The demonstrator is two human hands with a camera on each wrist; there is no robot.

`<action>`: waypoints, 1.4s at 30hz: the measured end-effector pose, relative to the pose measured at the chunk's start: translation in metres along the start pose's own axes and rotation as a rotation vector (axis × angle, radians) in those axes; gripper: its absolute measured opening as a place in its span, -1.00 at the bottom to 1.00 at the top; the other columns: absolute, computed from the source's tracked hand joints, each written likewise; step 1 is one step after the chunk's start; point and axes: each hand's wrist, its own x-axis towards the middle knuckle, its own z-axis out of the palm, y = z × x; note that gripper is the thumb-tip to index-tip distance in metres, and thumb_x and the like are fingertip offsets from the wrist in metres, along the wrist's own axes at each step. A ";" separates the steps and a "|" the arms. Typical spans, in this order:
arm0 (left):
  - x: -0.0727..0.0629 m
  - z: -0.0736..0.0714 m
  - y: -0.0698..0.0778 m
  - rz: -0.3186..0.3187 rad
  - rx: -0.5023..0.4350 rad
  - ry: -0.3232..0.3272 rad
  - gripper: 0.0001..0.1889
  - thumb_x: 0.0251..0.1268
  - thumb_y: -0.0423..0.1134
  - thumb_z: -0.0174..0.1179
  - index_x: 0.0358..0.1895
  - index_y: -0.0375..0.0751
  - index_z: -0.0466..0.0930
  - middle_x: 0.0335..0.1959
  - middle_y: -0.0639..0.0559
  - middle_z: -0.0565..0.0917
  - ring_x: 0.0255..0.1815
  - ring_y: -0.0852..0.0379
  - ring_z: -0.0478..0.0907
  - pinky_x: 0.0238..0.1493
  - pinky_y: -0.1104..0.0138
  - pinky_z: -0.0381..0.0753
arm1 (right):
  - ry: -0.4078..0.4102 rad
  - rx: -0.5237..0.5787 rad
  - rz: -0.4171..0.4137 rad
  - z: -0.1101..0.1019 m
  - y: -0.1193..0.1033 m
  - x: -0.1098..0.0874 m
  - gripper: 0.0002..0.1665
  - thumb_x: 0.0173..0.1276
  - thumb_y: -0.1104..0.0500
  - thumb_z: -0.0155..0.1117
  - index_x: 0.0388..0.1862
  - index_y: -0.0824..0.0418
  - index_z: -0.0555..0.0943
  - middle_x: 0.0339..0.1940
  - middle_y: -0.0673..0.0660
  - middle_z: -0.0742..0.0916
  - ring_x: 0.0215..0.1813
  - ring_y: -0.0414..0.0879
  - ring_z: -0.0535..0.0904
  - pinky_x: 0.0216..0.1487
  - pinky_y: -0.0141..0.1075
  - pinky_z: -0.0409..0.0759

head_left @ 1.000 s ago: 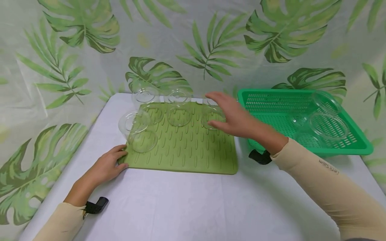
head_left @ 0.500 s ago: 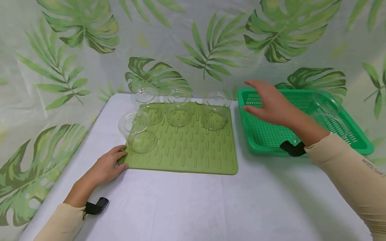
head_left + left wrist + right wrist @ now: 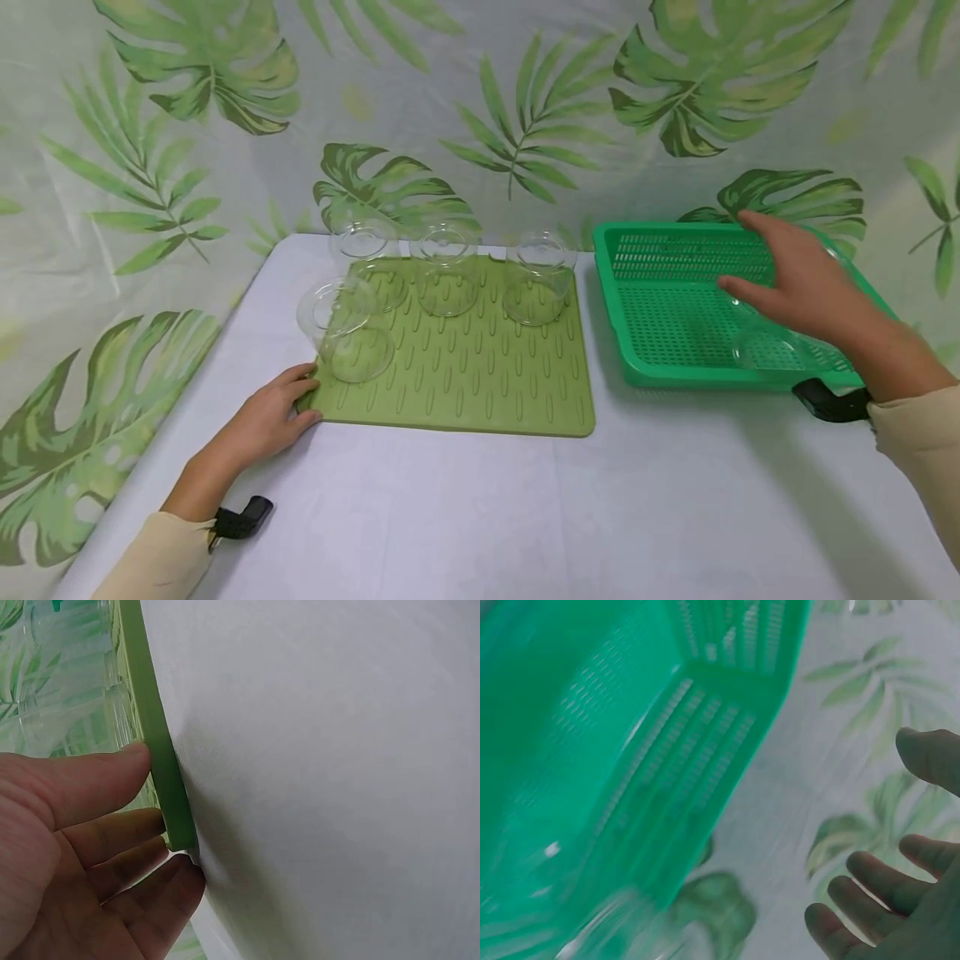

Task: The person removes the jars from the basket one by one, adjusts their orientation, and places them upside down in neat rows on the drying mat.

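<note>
My left hand (image 3: 264, 419) rests at the near left corner of a green ribbed mat (image 3: 480, 392). In the left wrist view its thumb (image 3: 112, 780) lies against the mat's edge, with the fingertips around the corner. Several clear drinking glasses stand on the mat: one near left (image 3: 358, 354), a middle one (image 3: 447, 287) and a right one (image 3: 534, 296) among them. My right hand (image 3: 806, 279) hangs over the right part of a green basket (image 3: 628, 329), holding nothing, thumb and fingers spread. Below it a clear glass (image 3: 768, 348) lies in the basket, partly hidden by the hand and wrist.
A white cloth (image 3: 465, 508) covers the table. Behind it hangs a leaf-printed curtain (image 3: 420, 100). The basket's raised rim stands just right of the mat. A blurred glass (image 3: 622, 930) shows low in the right wrist view.
My right hand has moved right, from beside the right glass on the mat to over the basket's right side. That glass stays on the mat. The left hand has not moved.
</note>
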 end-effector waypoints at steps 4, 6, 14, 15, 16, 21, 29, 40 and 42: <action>0.000 0.000 0.000 0.002 -0.006 0.005 -0.51 0.24 -0.33 0.30 0.18 -0.56 0.51 0.35 -0.45 0.41 0.36 -0.44 0.37 0.28 -0.22 0.44 | 0.021 -0.041 0.070 0.000 0.035 -0.021 -0.02 0.44 0.08 0.23 0.60 0.38 -0.06 0.49 0.59 0.23 0.43 0.57 0.14 0.30 0.47 0.15; 0.000 0.000 0.001 0.002 -0.013 0.006 -0.51 0.24 -0.32 0.30 0.19 -0.55 0.51 0.35 -0.46 0.40 0.36 -0.45 0.36 0.28 -0.23 0.43 | 0.032 -0.052 0.109 0.002 0.053 -0.032 -0.02 0.46 0.06 0.20 0.60 0.40 -0.08 0.48 0.61 0.22 0.43 0.59 0.12 0.32 0.48 0.12; 0.000 0.001 0.002 -0.001 -0.017 0.019 -0.50 0.24 -0.30 0.29 0.18 -0.56 0.51 0.33 -0.49 0.40 0.34 -0.48 0.36 0.27 -0.25 0.43 | 0.055 -0.068 0.246 0.013 0.100 -0.068 0.02 0.47 -0.03 0.13 0.52 0.60 -0.11 0.37 0.75 0.22 0.32 0.69 0.13 0.27 0.53 0.12; 0.000 0.002 0.002 0.000 -0.016 0.025 -0.51 0.23 -0.30 0.30 0.17 -0.56 0.52 0.32 -0.50 0.41 0.33 -0.48 0.37 0.26 -0.26 0.43 | 0.048 -0.070 0.263 0.015 0.103 -0.071 0.04 0.47 -0.04 0.12 0.52 0.61 -0.13 0.36 0.77 0.21 0.31 0.70 0.13 0.24 0.55 0.13; 0.000 0.002 0.002 0.000 -0.016 0.032 -0.51 0.22 -0.30 0.31 0.16 -0.56 0.52 0.31 -0.50 0.41 0.32 -0.49 0.37 0.26 -0.26 0.43 | 0.042 -0.068 0.278 0.016 0.104 -0.073 0.04 0.48 -0.05 0.11 0.51 0.62 -0.15 0.35 0.79 0.20 0.28 0.70 0.14 0.20 0.56 0.15; 0.001 0.003 0.003 -0.002 -0.022 0.048 -0.49 0.19 -0.28 0.34 0.15 -0.54 0.54 0.28 -0.50 0.43 0.29 -0.48 0.39 0.24 -0.26 0.44 | -0.010 -0.009 0.340 0.021 0.108 -0.079 0.11 0.50 -0.13 0.05 0.54 0.57 -0.28 0.43 0.77 0.06 0.38 0.71 0.03 0.21 0.58 0.10; 0.003 0.004 0.004 -0.019 -0.029 0.014 -0.42 0.11 -0.28 0.41 0.19 -0.52 0.52 0.31 -0.49 0.40 0.31 -0.47 0.37 0.24 -0.24 0.45 | -0.054 0.055 0.342 0.030 0.116 -0.080 0.36 0.32 -0.11 0.34 0.55 0.50 -0.40 0.49 0.71 -0.09 0.30 0.75 0.10 0.10 0.58 0.21; 0.003 0.004 0.005 -0.014 -0.021 0.010 -0.42 0.10 -0.31 0.43 0.17 -0.56 0.52 0.30 -0.52 0.39 0.31 -0.47 0.37 0.25 -0.23 0.45 | -0.054 0.076 0.377 0.036 0.122 -0.077 0.46 0.23 -0.08 0.44 0.54 0.52 -0.43 0.41 0.81 -0.01 0.19 0.73 0.18 0.00 0.56 0.28; 0.003 0.004 0.004 -0.014 -0.025 0.008 -0.42 0.10 -0.31 0.43 0.17 -0.57 0.52 0.30 -0.52 0.39 0.31 -0.47 0.37 0.25 -0.23 0.45 | -0.079 0.060 0.395 0.037 0.122 -0.077 0.47 0.24 -0.12 0.43 0.52 0.55 -0.44 0.35 0.85 0.06 0.18 0.72 0.18 0.01 0.55 0.28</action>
